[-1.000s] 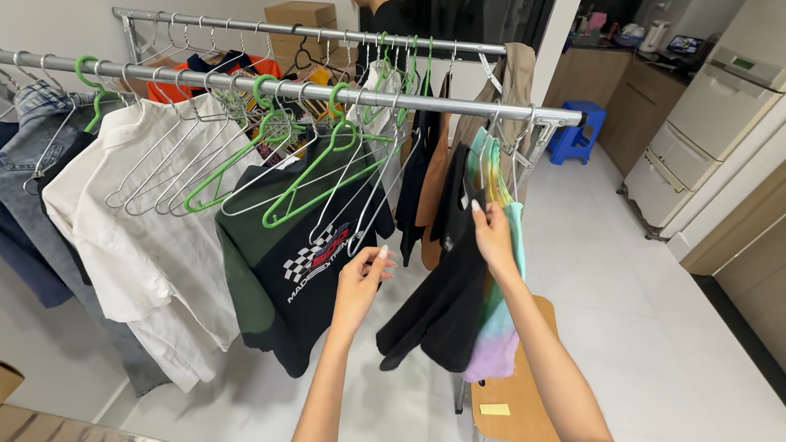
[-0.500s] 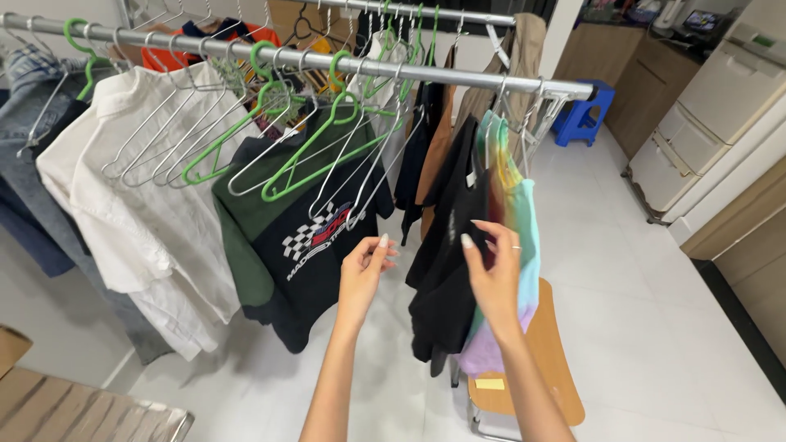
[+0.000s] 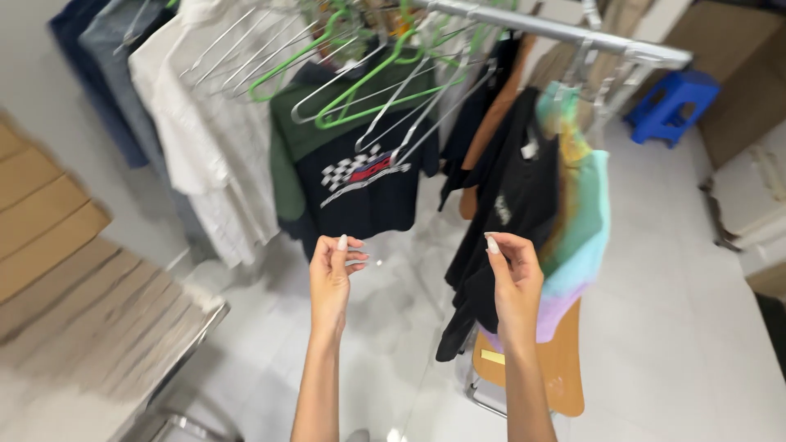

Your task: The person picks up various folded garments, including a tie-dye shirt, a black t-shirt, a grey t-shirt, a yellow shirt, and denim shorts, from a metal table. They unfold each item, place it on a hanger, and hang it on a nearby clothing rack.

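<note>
My left hand (image 3: 332, 274) is raised below a black and green T-shirt with a checkered print (image 3: 360, 196). Its thumb and fingertips are pinched together, and something small and pale may lie between them. My right hand (image 3: 514, 282) is held up with fingers curled, just in front of a hanging black garment (image 3: 512, 188) and apart from it. Behind that garment hangs a pastel tie-dye shirt (image 3: 588, 221). All the clothes hang from a metal rail (image 3: 573, 34). Several empty green and silver hangers (image 3: 360, 82) hang on the rail above the T-shirt.
A white shirt (image 3: 213, 139) and denim clothes (image 3: 98, 74) fill the rail's left end. Under the tie-dye shirt stands a wooden chair (image 3: 565, 368). A metal-edged surface (image 3: 176, 344) juts in at lower left. A blue stool (image 3: 671, 102) and cabinets are at the right.
Both hands have dropped from the hanger and the black garment to chest height. My view has tilted down and moved closer to the rail.
</note>
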